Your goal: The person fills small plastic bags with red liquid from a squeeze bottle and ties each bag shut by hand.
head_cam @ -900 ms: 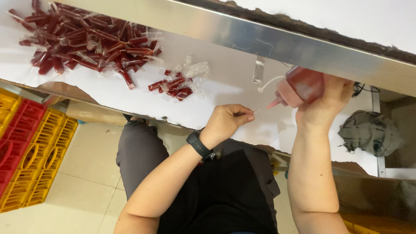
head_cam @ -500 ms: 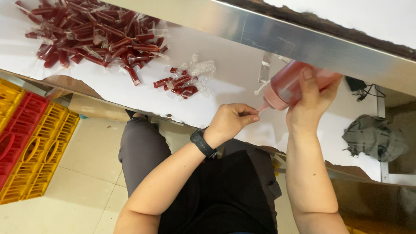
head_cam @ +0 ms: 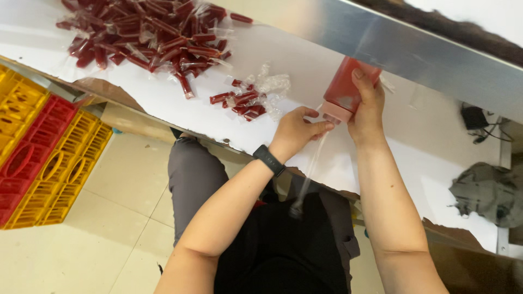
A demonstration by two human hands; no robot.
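Red squeeze bottle [head_cam: 347, 87], tipped nozzle-down, is gripped by the right hand [head_cam: 366, 109]; a clear tube [head_cam: 311, 169] is pinched at its nozzle by the left hand [head_cam: 297, 130] over the tabletop's [head_cam: 163, 103] near edge.

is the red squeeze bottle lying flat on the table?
No: the right hand holds the red squeeze bottle tipped nozzle-down above the table.

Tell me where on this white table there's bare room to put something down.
The white tabletop is bare right of the right hand, up to the grey cloth bundle. A narrow strip lies between the big pile of red tubes and the small cluster. Crowded at both.
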